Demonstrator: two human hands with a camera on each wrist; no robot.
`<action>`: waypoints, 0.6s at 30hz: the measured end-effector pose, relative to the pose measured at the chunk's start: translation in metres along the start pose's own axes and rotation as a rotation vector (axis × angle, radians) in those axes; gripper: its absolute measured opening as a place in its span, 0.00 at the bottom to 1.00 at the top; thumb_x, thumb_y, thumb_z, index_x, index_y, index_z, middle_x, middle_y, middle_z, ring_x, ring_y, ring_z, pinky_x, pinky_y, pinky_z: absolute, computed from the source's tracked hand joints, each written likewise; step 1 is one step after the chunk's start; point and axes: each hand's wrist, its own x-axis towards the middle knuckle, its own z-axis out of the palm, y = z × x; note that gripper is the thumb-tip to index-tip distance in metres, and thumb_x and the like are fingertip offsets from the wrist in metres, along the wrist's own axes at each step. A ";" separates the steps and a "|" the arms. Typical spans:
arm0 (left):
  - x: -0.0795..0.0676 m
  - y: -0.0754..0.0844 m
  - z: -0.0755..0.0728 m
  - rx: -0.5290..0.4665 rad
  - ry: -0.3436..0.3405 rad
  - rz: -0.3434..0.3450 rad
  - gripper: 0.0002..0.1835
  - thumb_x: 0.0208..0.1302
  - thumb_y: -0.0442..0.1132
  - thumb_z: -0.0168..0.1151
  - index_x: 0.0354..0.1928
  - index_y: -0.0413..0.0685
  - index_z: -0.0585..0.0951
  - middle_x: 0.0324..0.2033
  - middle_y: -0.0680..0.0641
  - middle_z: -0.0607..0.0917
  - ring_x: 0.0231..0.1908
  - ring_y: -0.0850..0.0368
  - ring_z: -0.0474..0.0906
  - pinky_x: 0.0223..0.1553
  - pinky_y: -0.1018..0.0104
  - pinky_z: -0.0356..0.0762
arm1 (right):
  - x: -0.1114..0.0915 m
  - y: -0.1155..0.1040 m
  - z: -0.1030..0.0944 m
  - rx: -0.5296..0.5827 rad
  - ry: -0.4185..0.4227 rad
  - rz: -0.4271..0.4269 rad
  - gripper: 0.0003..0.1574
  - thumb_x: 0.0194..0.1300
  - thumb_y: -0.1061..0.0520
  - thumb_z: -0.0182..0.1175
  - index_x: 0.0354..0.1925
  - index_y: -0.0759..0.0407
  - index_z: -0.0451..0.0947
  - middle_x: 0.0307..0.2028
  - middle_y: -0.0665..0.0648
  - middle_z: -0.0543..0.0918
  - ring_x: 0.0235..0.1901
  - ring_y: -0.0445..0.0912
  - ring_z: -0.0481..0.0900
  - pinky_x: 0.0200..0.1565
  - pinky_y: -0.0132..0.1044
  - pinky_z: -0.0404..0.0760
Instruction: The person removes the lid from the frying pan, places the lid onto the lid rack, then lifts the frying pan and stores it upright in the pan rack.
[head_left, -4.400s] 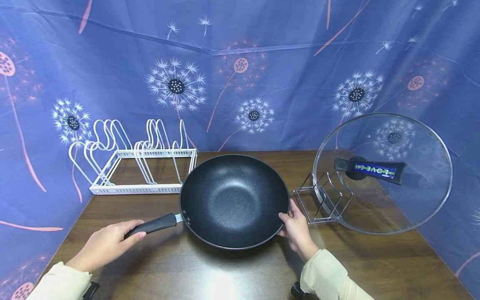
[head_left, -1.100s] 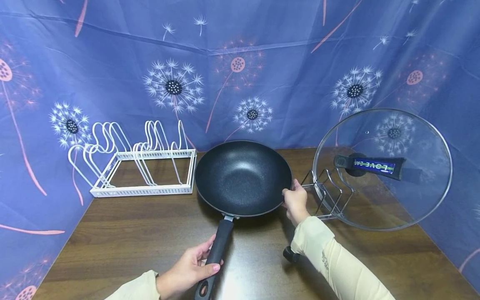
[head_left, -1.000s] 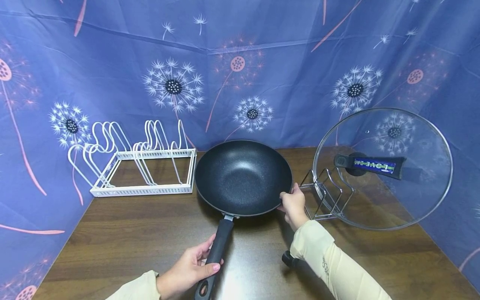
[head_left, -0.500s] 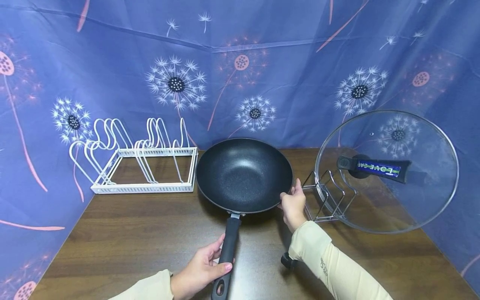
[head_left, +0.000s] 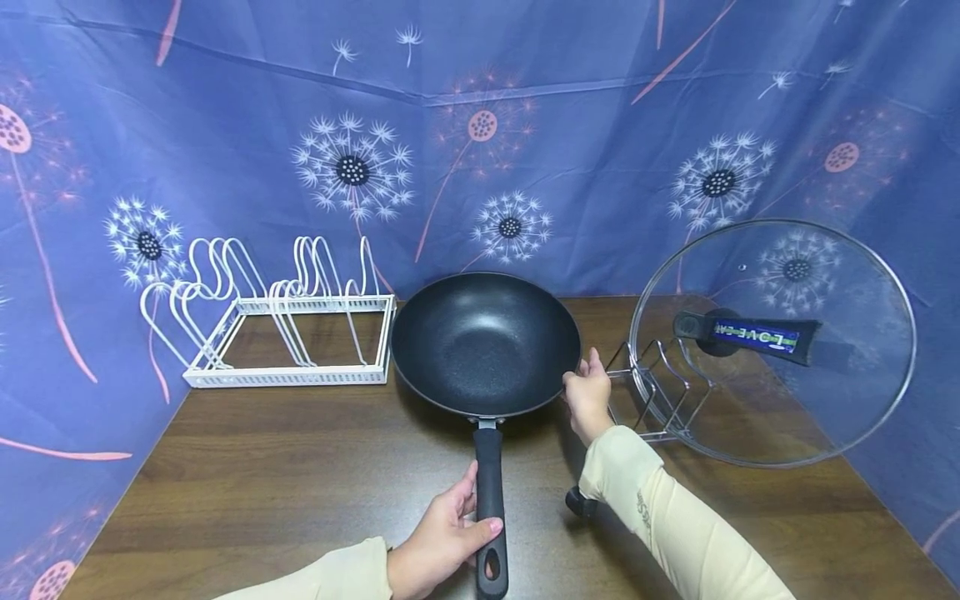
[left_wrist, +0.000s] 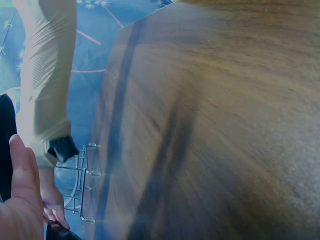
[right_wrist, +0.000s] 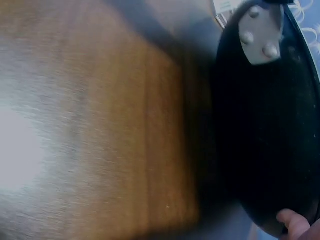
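A black wok [head_left: 483, 342] tilts in the middle of the head view, its inside facing me. Its long black handle [head_left: 489, 467] points toward the near edge of the table. My left hand [head_left: 442, 533] grips this handle near its end, thumb across the top. At the wok's right rim, my right hand [head_left: 588, 400] holds the edge between thumb and fingers. The right wrist view shows the dark underside of the wok [right_wrist: 265, 130] and the riveted handle bracket [right_wrist: 262, 37], with a fingertip at the rim.
Left of the wok stands a white wire rack [head_left: 285, 377] with several upright loops. A chrome wire rack [head_left: 660, 435] on the right holds a large glass lid [head_left: 847, 400] upright. Both stand on a brown wooden table [head_left: 300, 467], before a blue dandelion-print curtain [head_left: 600, 167].
The wok has turned: its handle swung from pointing left to pointing toward me, carried by my left hand. The wok also moved slightly back. My right hand stayed on the right rim.
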 end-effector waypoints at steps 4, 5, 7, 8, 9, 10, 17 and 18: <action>0.000 -0.001 0.001 -0.007 0.033 -0.024 0.46 0.64 0.30 0.59 0.71 0.28 0.38 0.49 0.28 0.77 0.34 0.53 0.83 0.27 0.65 0.82 | -0.018 0.005 0.000 0.057 -0.086 0.019 0.51 0.63 0.74 0.40 0.72 0.62 0.19 0.70 0.76 0.47 0.66 0.66 0.57 0.54 0.54 0.71; 0.001 -0.002 0.001 -0.012 0.046 -0.032 0.46 0.63 0.30 0.59 0.71 0.29 0.39 0.46 0.32 0.79 0.32 0.55 0.83 0.27 0.65 0.82 | -0.024 0.006 0.001 0.065 -0.112 0.029 0.52 0.65 0.72 0.40 0.71 0.62 0.17 0.70 0.78 0.45 0.66 0.67 0.56 0.52 0.54 0.72; 0.002 -0.003 0.003 -0.032 0.073 -0.048 0.45 0.62 0.29 0.59 0.71 0.30 0.41 0.40 0.40 0.80 0.29 0.57 0.82 0.26 0.65 0.81 | -0.037 0.008 0.004 0.073 -0.170 0.064 0.51 0.68 0.69 0.40 0.70 0.62 0.13 0.69 0.80 0.43 0.66 0.68 0.54 0.50 0.53 0.75; 0.002 -0.004 0.003 -0.040 0.088 -0.056 0.44 0.61 0.29 0.60 0.71 0.31 0.43 0.37 0.43 0.79 0.27 0.58 0.81 0.26 0.66 0.81 | -0.045 0.009 0.006 0.071 -0.200 0.084 0.51 0.69 0.67 0.40 0.69 0.63 0.13 0.69 0.80 0.42 0.66 0.69 0.52 0.49 0.53 0.76; 0.003 -0.004 0.004 -0.044 0.102 -0.061 0.42 0.60 0.29 0.60 0.69 0.30 0.46 0.35 0.45 0.79 0.26 0.58 0.80 0.25 0.66 0.80 | -0.052 0.009 0.009 0.068 -0.227 0.106 0.50 0.70 0.66 0.41 0.69 0.63 0.13 0.68 0.81 0.43 0.66 0.70 0.53 0.48 0.54 0.78; 0.003 -0.005 0.004 -0.049 0.116 -0.067 0.39 0.59 0.29 0.60 0.67 0.29 0.49 0.34 0.46 0.79 0.25 0.58 0.80 0.25 0.67 0.80 | -0.059 0.009 0.012 0.066 -0.255 0.128 0.50 0.71 0.64 0.41 0.69 0.64 0.13 0.68 0.81 0.43 0.65 0.71 0.53 0.47 0.54 0.79; 0.004 -0.009 0.009 -0.112 0.129 -0.113 0.21 0.58 0.30 0.57 0.50 0.36 0.61 0.27 0.51 0.76 0.18 0.62 0.75 0.21 0.71 0.76 | -0.099 0.013 0.032 0.029 -0.375 0.202 0.53 0.72 0.55 0.45 0.68 0.71 0.16 0.63 0.78 0.61 0.52 0.62 0.77 0.36 0.50 0.84; 0.005 -0.011 0.011 -0.121 0.130 -0.113 0.19 0.57 0.30 0.56 0.49 0.36 0.62 0.26 0.51 0.76 0.17 0.63 0.74 0.20 0.71 0.75 | -0.102 0.014 0.035 0.018 -0.380 0.204 0.53 0.71 0.55 0.46 0.68 0.72 0.16 0.60 0.77 0.65 0.47 0.59 0.80 0.35 0.48 0.84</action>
